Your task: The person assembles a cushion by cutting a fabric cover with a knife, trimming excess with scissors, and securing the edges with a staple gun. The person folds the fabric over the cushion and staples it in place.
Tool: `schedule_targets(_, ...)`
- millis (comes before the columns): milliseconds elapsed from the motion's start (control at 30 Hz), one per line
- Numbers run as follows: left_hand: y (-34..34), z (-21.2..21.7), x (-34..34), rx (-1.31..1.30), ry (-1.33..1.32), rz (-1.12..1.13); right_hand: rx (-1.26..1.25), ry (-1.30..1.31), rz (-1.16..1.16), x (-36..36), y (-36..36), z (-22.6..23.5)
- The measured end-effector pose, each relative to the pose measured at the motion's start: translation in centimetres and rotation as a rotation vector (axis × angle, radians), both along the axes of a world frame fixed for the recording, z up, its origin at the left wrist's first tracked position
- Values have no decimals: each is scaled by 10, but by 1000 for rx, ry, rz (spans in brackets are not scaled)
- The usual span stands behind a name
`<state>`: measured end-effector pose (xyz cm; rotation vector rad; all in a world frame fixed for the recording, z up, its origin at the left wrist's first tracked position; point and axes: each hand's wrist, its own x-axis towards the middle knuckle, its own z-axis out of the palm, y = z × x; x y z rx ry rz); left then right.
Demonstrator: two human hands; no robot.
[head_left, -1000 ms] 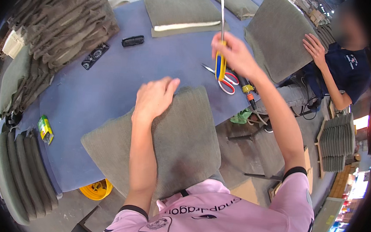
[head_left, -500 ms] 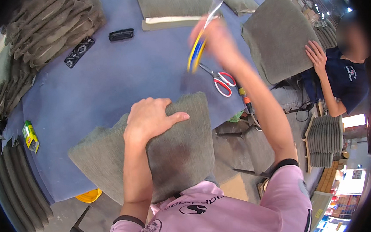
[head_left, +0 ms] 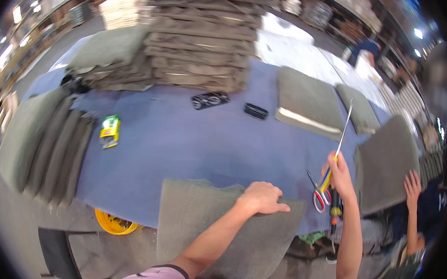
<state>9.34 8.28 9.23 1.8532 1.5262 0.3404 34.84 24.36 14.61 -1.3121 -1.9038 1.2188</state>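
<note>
A grey-green fabric-covered cushion [head_left: 187, 221] lies against my body at the table's near edge, its far side ragged. My left hand [head_left: 263, 197] rests on top of it near the far edge, fingers laid over the fabric and thumb apart. To the right, my right hand [head_left: 340, 173] is closed around the yellow and blue handle of a long-bladed metal tool [head_left: 343, 135], its tip upward; its exact kind is unclear. Just below that hand lie scissors with red and white handles [head_left: 320, 200]. Beside them is a dark tool with an orange band [head_left: 335, 212].
Tall stacks of grey-green covers [head_left: 200, 51] stand at the back left; more cushions [head_left: 307, 101] lie at the back right. A black case [head_left: 256, 111], a patterned black item [head_left: 210, 100] and a yellow-green box [head_left: 110, 131] sit on the blue table. A co-worker's hand [head_left: 413, 189] holds another cushion [head_left: 388, 162].
The view has swung up and to the right. My right hand, still gripping the long-bladed tool, has come nearer the scissors. My left hand stays on the cushion.
</note>
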Motion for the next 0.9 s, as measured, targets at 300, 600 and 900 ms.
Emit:
schedule_targets(300, -2, -8, -10, 88, -150, 44, 542, -325, -43, 56, -51, -81)
schedule_targets(600, -132, 19, -79, 980, 8, 544, 18, -197, -6, 143, -246, -131)
schedule_targets(900, -386, -28, -68, 540, 282, 999, 64, 106, 36, 81, -166, -110)
